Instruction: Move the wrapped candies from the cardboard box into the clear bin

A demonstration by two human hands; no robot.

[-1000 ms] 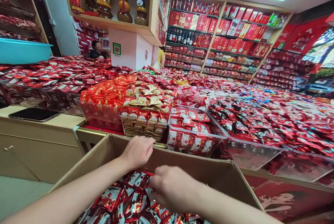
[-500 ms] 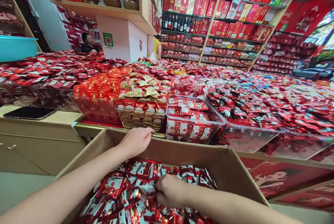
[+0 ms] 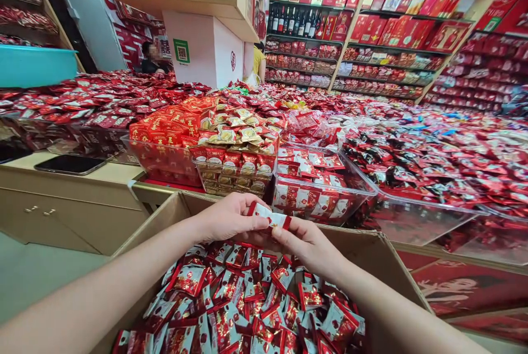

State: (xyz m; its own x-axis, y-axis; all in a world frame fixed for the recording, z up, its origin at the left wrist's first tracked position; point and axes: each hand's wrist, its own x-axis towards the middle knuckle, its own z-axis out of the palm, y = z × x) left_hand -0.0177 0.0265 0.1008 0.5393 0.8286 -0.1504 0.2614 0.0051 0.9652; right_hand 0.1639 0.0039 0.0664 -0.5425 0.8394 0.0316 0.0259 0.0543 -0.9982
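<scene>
A small red and white candy packet point(image 3: 270, 216) is held between both hands above the cardboard box point(image 3: 350, 241). My left hand point(image 3: 237, 217) pinches its left end, near the box's far edge. The right end is gripped by the thumb and fingers of my right hand point(image 3: 303, 238). Below them, many loose red and white packets point(image 3: 247, 310) fill the box. Just beyond the box stands a clear bin point(image 3: 322, 200) with similar-looking red and white packets.
Clear bins of wrapped sweets point(image 3: 235, 170) line the counter ahead. A black phone point(image 3: 70, 164) lies on the wooden counter at the left, below a turquoise basin point(image 3: 37, 66). Two people are partly visible behind the piled sweets.
My right hand has risen out of the packets in the box and now meets my left hand at a packet. The left hand has moved off the box rim. The view has shifted slightly.
</scene>
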